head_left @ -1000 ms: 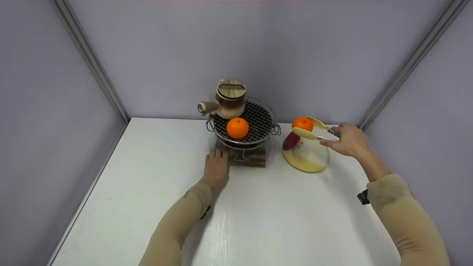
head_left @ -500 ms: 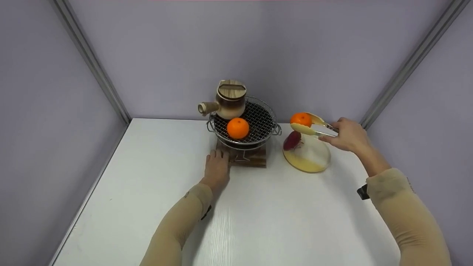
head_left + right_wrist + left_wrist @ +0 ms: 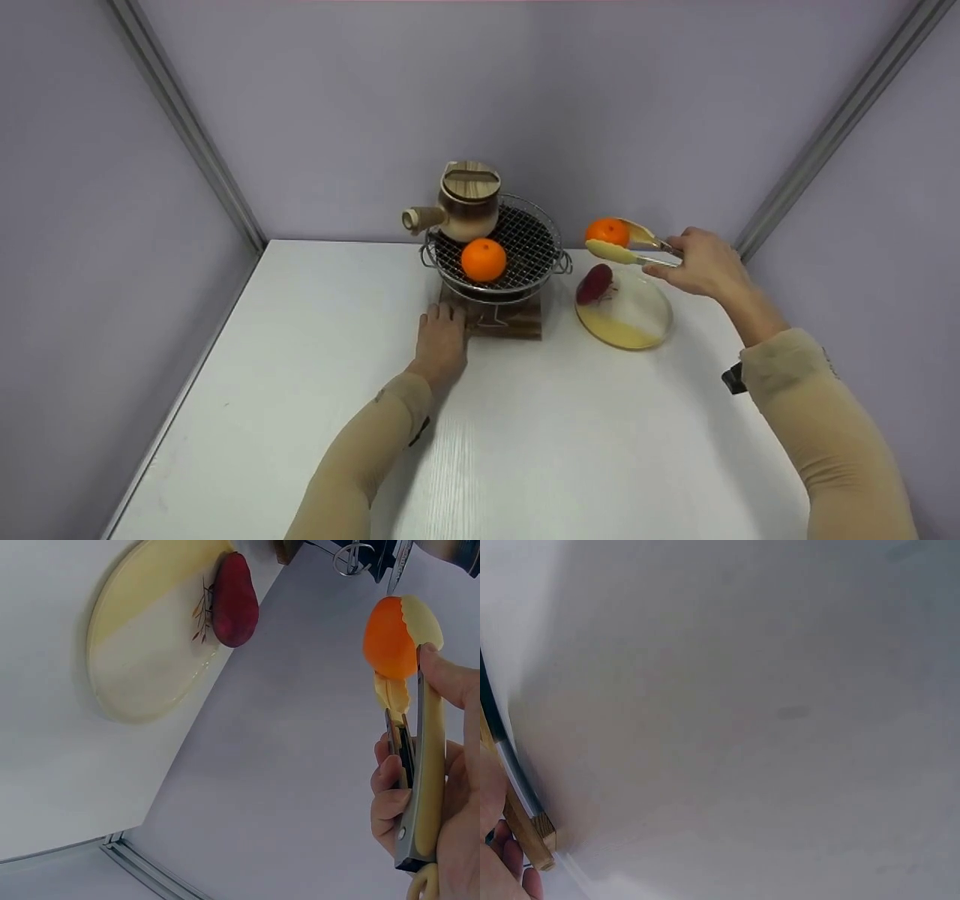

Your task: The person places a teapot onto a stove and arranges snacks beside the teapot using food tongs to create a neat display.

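Observation:
My right hand [image 3: 709, 264] holds metal tongs [image 3: 424, 765] with cream-coloured scalloped tips. Between those tips a tangerine [image 3: 607, 232] is clamped, raised beyond the far side of a round cream-and-yellow plate [image 3: 622, 332]. A dark-red sweet potato [image 3: 235, 601] lies at the plate's left side. My left hand [image 3: 441, 341] grips the left edge of the stove's wooden base [image 3: 517, 328]; in the left wrist view its fingers curl around the wood [image 3: 526, 836] in the lower left corner. Another tangerine [image 3: 484, 260] rests on the round wire grill [image 3: 529, 247] over that base.
A brown-and-cream pot [image 3: 469, 214] with a wooden lid and a side handle pointing left stands at the back left of the grill. Wire handles stick out from the grill's sides. Pale walls [image 3: 600, 112] enclose the white table [image 3: 570, 450] at the back and sides.
The right hand has lifted the tongs and tangerine higher and slightly left, away from the plate. The left hand stays at the wooden base.

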The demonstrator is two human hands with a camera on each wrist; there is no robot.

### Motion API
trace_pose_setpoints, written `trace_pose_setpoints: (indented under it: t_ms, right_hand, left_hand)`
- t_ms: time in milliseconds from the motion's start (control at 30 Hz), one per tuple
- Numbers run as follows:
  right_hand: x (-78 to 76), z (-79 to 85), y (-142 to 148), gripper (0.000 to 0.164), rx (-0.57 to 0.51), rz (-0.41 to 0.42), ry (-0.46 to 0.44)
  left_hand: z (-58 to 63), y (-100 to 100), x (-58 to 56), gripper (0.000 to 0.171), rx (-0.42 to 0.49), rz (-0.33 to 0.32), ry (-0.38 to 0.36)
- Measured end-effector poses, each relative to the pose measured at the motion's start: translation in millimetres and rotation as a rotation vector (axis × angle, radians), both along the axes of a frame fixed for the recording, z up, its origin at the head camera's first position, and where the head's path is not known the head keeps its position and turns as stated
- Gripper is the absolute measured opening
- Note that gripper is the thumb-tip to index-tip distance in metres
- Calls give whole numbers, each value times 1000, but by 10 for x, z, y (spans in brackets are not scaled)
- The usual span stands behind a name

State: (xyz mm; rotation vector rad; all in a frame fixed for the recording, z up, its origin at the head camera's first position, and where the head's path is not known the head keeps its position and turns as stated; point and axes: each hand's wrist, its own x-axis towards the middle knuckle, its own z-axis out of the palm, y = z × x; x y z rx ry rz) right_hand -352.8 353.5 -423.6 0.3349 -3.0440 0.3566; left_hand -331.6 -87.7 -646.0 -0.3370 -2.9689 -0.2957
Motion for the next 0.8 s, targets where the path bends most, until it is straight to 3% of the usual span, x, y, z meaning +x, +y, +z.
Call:
trace_pose_setpoints:
  t_ms: [800]
  right_hand:
    - [-148,99,-231,67,7,34,-5]
  left_hand:
    - [5,16,-4,49,-28,31,-3]
